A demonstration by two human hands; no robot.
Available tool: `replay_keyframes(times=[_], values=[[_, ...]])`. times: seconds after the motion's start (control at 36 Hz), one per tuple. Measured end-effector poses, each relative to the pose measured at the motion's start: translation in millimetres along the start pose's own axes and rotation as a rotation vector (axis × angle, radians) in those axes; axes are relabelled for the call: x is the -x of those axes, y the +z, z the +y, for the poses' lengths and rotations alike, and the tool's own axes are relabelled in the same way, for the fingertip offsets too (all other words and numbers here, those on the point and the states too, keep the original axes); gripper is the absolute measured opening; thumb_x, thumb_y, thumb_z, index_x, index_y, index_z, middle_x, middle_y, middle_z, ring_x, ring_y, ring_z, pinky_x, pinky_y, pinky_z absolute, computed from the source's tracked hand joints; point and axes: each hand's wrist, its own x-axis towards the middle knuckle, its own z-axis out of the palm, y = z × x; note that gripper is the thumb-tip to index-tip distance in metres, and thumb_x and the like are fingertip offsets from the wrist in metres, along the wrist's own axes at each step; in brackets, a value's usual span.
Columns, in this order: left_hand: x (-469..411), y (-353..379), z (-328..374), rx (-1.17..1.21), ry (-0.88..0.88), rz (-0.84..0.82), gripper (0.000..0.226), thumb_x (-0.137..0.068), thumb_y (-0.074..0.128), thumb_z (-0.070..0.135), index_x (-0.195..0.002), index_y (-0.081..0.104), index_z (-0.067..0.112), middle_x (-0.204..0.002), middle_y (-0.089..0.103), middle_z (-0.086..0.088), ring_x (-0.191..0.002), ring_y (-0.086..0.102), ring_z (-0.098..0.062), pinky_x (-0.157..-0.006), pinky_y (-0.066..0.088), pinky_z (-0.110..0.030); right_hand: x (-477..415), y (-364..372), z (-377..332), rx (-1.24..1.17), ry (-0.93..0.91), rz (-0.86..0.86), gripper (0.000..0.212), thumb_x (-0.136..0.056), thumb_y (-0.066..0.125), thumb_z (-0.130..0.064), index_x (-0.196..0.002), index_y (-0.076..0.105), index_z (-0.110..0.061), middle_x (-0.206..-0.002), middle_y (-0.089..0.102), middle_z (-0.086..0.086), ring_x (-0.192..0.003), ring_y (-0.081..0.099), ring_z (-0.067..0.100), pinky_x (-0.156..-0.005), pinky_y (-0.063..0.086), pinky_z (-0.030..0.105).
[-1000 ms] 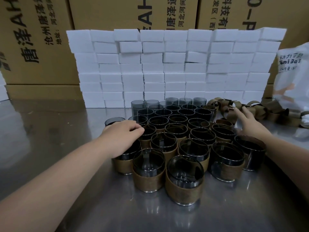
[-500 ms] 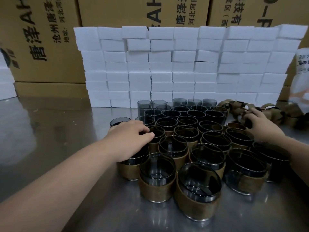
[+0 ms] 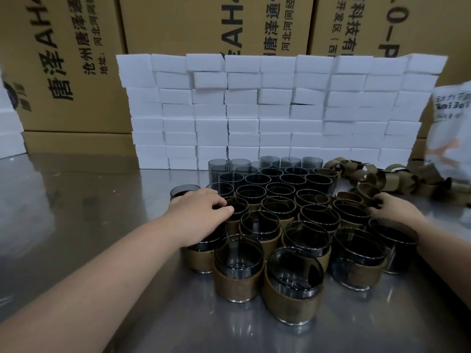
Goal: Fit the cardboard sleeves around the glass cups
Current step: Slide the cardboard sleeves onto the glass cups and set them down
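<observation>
Glass cups (image 3: 260, 225): a tight upright cluster at the centre of the desk (image 3: 76, 238), rims touching.
- The nearest row has 2 cups and the next has 5. Farther rows overlap too much for a firm count, but there are over thirty in all.
- The near rows wear brown sleeves. The far rows toward 12 o'clock are bare smoked glass.
- One bare cup (image 3: 184, 192) stands at the 10 o'clock edge, just behind the left hand.

Cardboard sleeves (image 3: 382, 174): a loose heap of rings at 2 o'clock from the cluster. They are tangled, more than a dozen, and the exact number cannot be read.

Left hand (image 3: 201, 212): palm down at the cluster's 9 o'clock edge. Its fingers are together and loosely bent, resting on the cup rims.

Right hand (image 3: 397, 212): at 3 o'clock, with the fingers curled onto one loose sleeve (image 3: 367, 191) at the near edge of the heap.

Surroundings:
- White foam blocks (image 3: 275, 110) form a wall at 12 o'clock, 9 across and about 8 high.
- 3 printed cartons (image 3: 71, 59) stand behind the wall.
- 1 white printed bag (image 3: 453, 128) sits at 2 o'clock by the frame edge.
</observation>
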Motion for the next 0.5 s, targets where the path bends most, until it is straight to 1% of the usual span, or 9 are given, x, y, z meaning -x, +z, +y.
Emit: replay_keyframes(times=[0.11,0.25,0.31,0.39,0.5], values=[[-1,0,0,0.004,-0.001,0.006,0.04,-0.091,0.038,0.053,-0.123,0.054,0.035,-0.144,0.036,0.013,-0.132,0.032,-0.012,-0.107,0.024,-0.036,15,-6,-2,0.025,0.006,-0.083,0.036,-0.092,0.053,-0.032,-0.121,0.055,-0.012,-0.116,0.062,0.015,-0.102,0.057,0.03,-0.07,0.036,0.031],[-2,0,-2,0.009,0.002,0.0,0.041,-0.091,0.038,0.053,-0.124,0.054,0.034,-0.144,0.037,0.012,-0.131,0.034,-0.014,-0.107,0.026,-0.038,34,-10,-2,0.037,-0.03,-0.172,0.037,-0.092,0.056,-0.027,-0.124,0.052,-0.009,-0.116,0.06,0.018,-0.103,0.057,0.031,-0.079,0.042,0.033],[-3,1,-2,0.006,0.005,0.008,0.04,-0.091,0.039,0.053,-0.123,0.055,0.034,-0.143,0.038,0.012,-0.13,0.034,-0.014,-0.107,0.026,-0.038,43,-10,-1,0.051,-0.019,-0.169,0.037,-0.092,0.056,-0.025,-0.125,0.05,-0.009,-0.118,0.057,0.019,-0.104,0.056,0.032,-0.079,0.041,0.032],[-3,2,-2,0.015,0.004,0.025,0.039,-0.091,0.04,0.053,-0.122,0.056,0.034,-0.142,0.04,0.013,-0.129,0.035,-0.014,-0.105,0.025,-0.037,57,-11,1,0.033,-0.018,-0.172,0.044,-0.089,0.06,-0.023,-0.128,0.048,-0.009,-0.12,0.057,0.017,-0.103,0.056,0.031,-0.083,0.045,0.034],[-3,1,-2,0.012,0.007,0.034,0.037,-0.092,0.039,0.051,-0.119,0.057,0.035,-0.138,0.043,0.013,-0.128,0.037,-0.013,-0.102,0.026,-0.035,73,-15,6,0.048,-0.059,-0.134,0.04,-0.085,0.062,-0.016,-0.123,0.053,-0.014,-0.118,0.06,0.014,-0.103,0.057,0.029,-0.088,0.046,0.036]])
